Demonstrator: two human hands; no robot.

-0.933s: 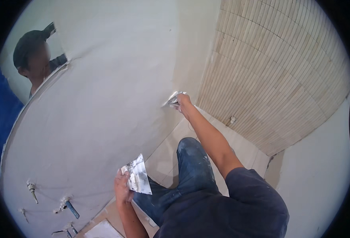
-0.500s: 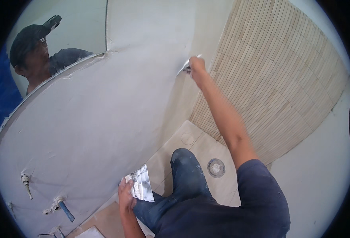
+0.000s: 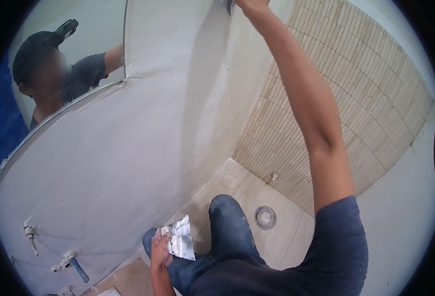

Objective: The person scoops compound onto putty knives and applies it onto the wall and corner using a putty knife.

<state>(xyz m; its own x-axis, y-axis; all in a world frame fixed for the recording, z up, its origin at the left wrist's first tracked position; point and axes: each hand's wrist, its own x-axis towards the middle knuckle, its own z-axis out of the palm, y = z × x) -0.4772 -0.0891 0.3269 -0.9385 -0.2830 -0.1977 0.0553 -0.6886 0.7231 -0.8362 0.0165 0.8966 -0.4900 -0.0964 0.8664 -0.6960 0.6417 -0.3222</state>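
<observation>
My left hand [image 3: 161, 250] is closed around a wide metal putty knife [image 3: 183, 240], low beside my left leg. White putty is smeared over the blade near my fingers. My right arm reaches up along the pale plastered wall [image 3: 128, 153], and my right hand [image 3: 253, 5] is at the top edge, partly cut off. A small part of a scraper [image 3: 229, 7] shows at its fingers, against the wall by the corner; the rest of that tool is out of view.
A mirror [image 3: 96, 37] is set in the wall at the upper left. Strip tiles [image 3: 370, 103] cover the wall at right. Pipe stubs [image 3: 79, 269] stick out at the lower left. The tiled floor [image 3: 235, 204] has a round drain [image 3: 265, 218], and cardboard [image 3: 128, 278] lies near the wall.
My right hand has moved up the wall with the scraper, to the top edge of the picture. My left hand still holds its putty knife low down. The view has shifted slightly.
</observation>
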